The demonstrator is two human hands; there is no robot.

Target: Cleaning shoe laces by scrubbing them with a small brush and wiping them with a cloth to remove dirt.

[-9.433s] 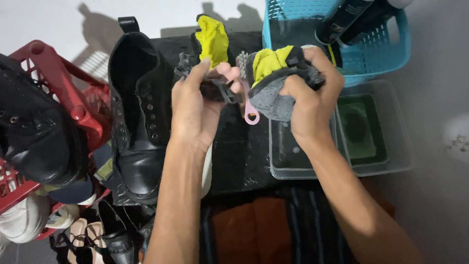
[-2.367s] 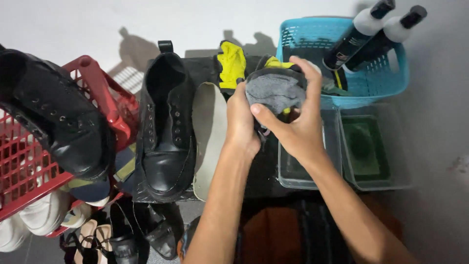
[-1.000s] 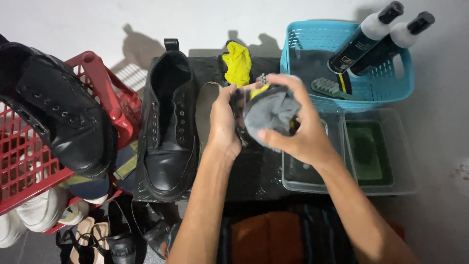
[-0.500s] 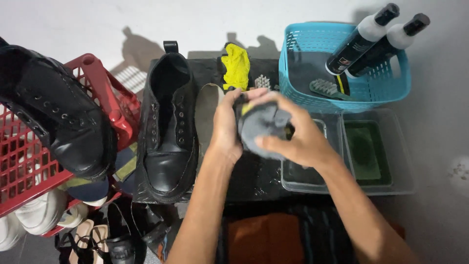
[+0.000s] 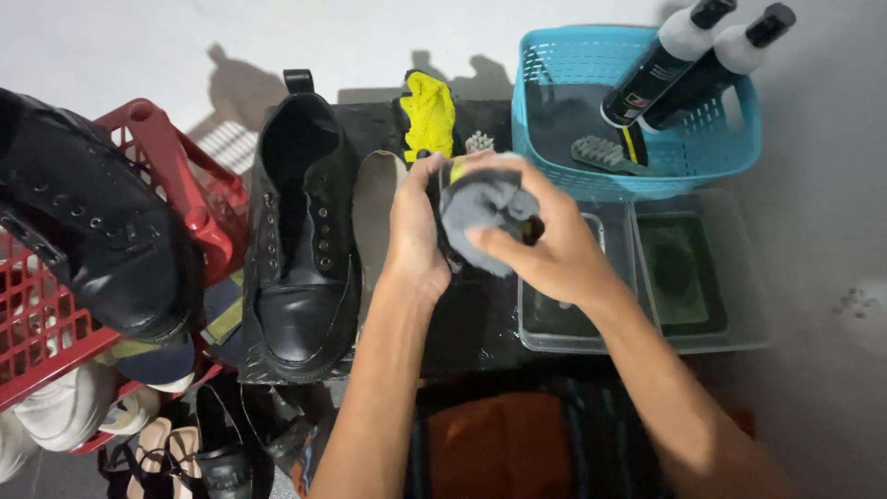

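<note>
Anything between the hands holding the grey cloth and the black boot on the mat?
Nothing visible blocks it. Both hands, left hand and right hand, hold the grey cloth. Between them and the black boot only a pale insole lies flat on the mat, beside the boot.

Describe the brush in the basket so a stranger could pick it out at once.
Look to the blue basket at the top right, behind the clear trays. Two black-and-white bottles lean over its far rim, and the brush lies flat on the basket floor just below them. It is the only low, grey, bristled thing in there, with a bit of yellow at its right end.
</note>
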